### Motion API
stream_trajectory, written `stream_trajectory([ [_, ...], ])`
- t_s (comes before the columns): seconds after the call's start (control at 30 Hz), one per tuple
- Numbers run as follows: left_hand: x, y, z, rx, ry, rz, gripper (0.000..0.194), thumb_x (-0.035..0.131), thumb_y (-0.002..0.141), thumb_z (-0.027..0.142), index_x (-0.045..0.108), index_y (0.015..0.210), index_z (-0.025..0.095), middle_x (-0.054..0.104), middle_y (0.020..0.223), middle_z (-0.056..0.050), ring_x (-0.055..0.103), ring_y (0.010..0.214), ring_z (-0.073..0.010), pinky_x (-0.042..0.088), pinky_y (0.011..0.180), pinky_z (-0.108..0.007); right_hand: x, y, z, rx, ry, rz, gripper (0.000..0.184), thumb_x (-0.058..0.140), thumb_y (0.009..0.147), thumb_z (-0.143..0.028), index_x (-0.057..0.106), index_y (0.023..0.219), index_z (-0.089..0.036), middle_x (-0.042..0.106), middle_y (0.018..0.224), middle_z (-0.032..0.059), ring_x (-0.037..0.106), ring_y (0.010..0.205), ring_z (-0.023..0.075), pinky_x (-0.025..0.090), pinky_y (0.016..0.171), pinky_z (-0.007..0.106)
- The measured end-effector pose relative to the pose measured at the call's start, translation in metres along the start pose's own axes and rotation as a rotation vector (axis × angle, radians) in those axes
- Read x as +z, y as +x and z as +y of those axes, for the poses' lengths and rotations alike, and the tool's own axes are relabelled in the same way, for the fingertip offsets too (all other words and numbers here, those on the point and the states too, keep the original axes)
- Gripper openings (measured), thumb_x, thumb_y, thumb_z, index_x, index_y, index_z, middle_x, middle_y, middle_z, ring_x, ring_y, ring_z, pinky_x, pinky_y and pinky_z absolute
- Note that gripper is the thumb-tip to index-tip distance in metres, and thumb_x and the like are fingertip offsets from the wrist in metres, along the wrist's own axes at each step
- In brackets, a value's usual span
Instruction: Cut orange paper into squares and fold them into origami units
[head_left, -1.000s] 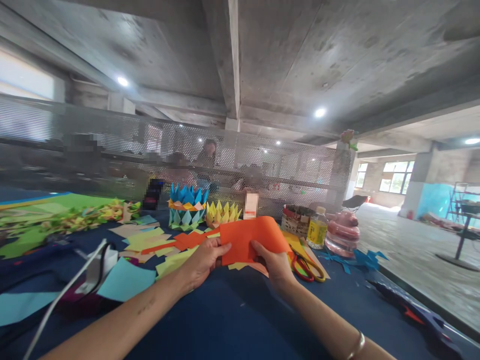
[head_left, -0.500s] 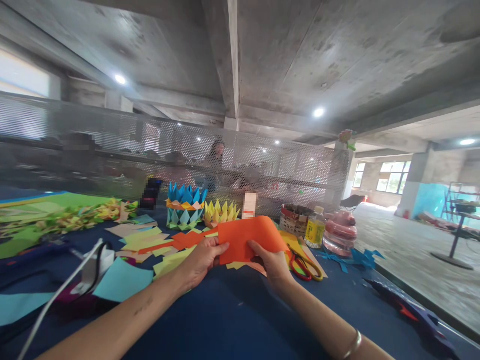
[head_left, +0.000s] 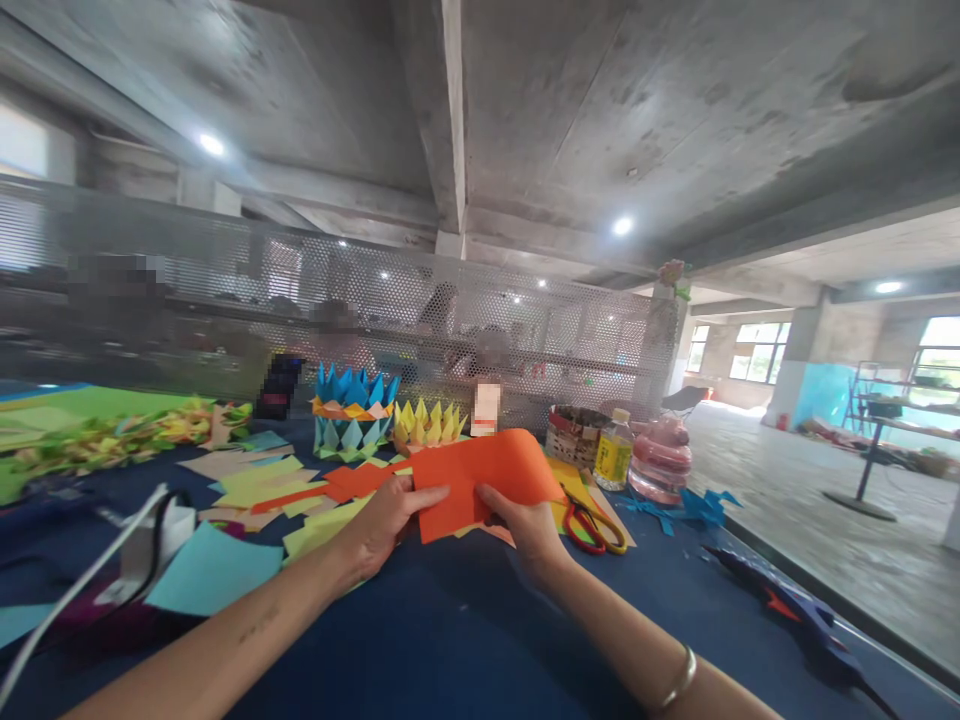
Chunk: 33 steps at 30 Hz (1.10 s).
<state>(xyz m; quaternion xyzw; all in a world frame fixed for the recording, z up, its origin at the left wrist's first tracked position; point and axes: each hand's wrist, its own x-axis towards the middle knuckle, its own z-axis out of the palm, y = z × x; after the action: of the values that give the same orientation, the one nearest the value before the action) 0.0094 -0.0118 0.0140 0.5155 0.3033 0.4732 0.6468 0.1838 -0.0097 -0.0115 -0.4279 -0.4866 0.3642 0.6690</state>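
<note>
Between my two hands is a sheet of orange paper (head_left: 487, 465), curled over at its right side. My left hand (head_left: 391, 520) pinches its left edge, thumb on the near face. Gripping the lower right part is my right hand (head_left: 525, 520), its thumb also pressed on the near face and its fingers hidden behind the sheet. Just right of that hand lie red-and-yellow-handled scissors (head_left: 592, 530) on sheets of paper. Beyond the left hand are orange paper strips (head_left: 360, 482) and yellow pieces (head_left: 270, 483). Folded-paper rings stand behind, one blue (head_left: 356, 410) and one yellow (head_left: 429, 425).
A basket (head_left: 574, 437), a bottle with a yellow label (head_left: 613, 455) and a pink container (head_left: 660, 460) stand back right. A glue gun (head_left: 802, 615) lies near the right table edge. Left are a white cable (head_left: 82, 590) and light-blue paper (head_left: 217, 568). A mesh screen (head_left: 525, 310) runs behind.
The camera view has shifted slightly, so the scene sits further left. The lower left part of the orange sheet now hangs a little lower, and the left thumb has moved slightly on it.
</note>
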Motion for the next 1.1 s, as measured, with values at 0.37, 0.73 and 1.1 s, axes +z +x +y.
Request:
stream_trajectory([
  [0.37,0.001,0.0,-0.002,0.038,0.034,0.047,0.053,0.089,0.052,0.038,0.074,0.096,0.014,0.078,0.072,-0.005,0.074,0.068,-0.0277,0.054,0.06,-0.031,0.001,0.005,0.008,0.013,0.026,-0.016,0.046,0.086,0.049,-0.045,0.064,0.075,-0.014,0.065,0.065,0.0018,0.056,0.053,0.0141,0.047,0.05,0.026],
  [0.73,0.0,0.001,-0.005,0.051,0.031,0.03,0.039,0.089,0.051,0.036,0.075,0.082,0.017,0.079,0.083,-0.006,0.074,0.083,-0.0285,0.056,0.065,-0.03,0.006,0.002,0.005,0.046,0.052,0.03,0.047,0.086,0.047,-0.043,0.063,0.076,-0.014,0.066,0.067,0.0033,0.055,0.052,0.0135,0.045,0.046,0.025],
  [1.1,-0.003,0.004,-0.008,0.076,0.055,0.032,0.04,0.088,0.054,0.036,0.076,0.088,0.018,0.079,0.078,-0.004,0.074,0.08,-0.0282,0.056,0.067,-0.031,0.007,-0.01,-0.009,0.053,0.076,0.018,0.038,0.085,0.055,-0.038,0.063,0.075,-0.014,0.062,0.063,-0.0003,0.05,0.049,0.0102,0.044,0.047,0.024],
])
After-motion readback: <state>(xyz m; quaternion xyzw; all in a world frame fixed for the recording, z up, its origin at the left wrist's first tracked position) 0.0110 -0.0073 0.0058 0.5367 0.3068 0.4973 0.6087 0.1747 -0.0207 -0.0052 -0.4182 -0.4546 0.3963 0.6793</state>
